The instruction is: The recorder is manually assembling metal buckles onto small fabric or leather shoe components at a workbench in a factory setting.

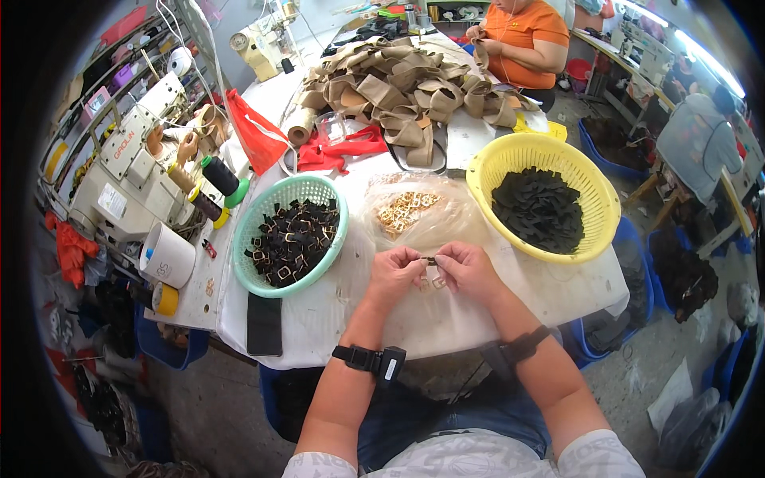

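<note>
My left hand point(393, 273) and my right hand point(472, 272) meet at the middle of the table, fingertips pinched. Between them is a short black fabric strap point(430, 260), each hand on one end. Small gold buckles point(433, 283) show just below the strap; whether they hang from it or lie on the table I cannot tell. Just beyond my hands, a clear plastic bag point(454, 209) holds many loose gold buckles point(408, 210). On the left a mint-green basket point(341, 231) contains black straps fitted with gold buckles point(293, 243). To the right, black strap pieces point(538, 209) fill a yellow basket point(602, 209).
A black phone point(264, 325) lies at the front left edge. Brown fabric pieces point(398, 92) heap up at the back near red cloth point(343, 149). Thread spools point(219, 177) and a sewing machine point(127, 163) stand left. A person in orange point(527, 44) works at the far side.
</note>
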A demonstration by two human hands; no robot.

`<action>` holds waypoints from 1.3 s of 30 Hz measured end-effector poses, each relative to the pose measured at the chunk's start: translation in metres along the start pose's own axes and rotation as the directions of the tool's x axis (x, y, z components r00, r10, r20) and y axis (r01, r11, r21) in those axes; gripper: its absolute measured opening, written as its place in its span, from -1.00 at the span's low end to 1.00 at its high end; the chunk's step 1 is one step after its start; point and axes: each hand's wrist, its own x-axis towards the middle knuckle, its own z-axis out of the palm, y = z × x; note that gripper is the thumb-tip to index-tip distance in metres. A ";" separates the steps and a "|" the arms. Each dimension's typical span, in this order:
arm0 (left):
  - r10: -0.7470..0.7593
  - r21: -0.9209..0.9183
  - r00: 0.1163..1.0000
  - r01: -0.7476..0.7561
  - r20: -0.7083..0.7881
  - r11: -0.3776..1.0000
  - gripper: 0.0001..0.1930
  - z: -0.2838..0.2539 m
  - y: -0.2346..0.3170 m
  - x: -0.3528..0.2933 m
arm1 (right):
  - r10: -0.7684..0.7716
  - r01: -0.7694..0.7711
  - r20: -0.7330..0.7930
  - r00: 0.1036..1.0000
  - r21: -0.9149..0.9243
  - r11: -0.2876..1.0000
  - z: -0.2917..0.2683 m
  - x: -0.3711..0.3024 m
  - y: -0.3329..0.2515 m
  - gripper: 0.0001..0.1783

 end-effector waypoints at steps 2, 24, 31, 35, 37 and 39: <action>0.007 -0.009 1.000 -0.007 0.011 1.000 -0.93 -0.002 -0.002 0.001 | 0.006 -0.007 0.005 1.000 0.019 1.000 0.000 0.000 0.000 -0.89; 0.006 0.074 0.999 -0.004 -0.032 0.997 -0.91 0.004 0.007 -0.003 | 0.000 0.000 0.002 1.000 -0.108 0.994 0.003 0.000 -0.001 -0.86; -0.002 0.024 0.999 0.001 0.039 1.000 -0.90 0.006 0.011 -0.005 | 0.004 0.001 0.030 1.000 -0.161 0.987 -0.001 0.000 -0.001 -0.86; 0.000 0.036 1.000 -0.001 0.031 0.999 -0.90 0.005 0.008 -0.004 | 0.018 -0.015 0.019 1.000 -0.141 0.990 0.000 0.001 0.000 -0.85; -0.009 0.015 1.000 0.009 0.003 1.000 -0.91 0.003 0.008 -0.004 | 0.036 -0.037 -0.010 0.999 -0.076 0.996 0.000 0.002 -0.001 -0.84; -0.017 -0.003 1.000 0.017 -0.022 1.000 -0.92 0.002 0.008 -0.004 | 0.065 -0.066 -0.037 0.997 -0.017 0.998 -0.002 0.002 -0.003 -0.83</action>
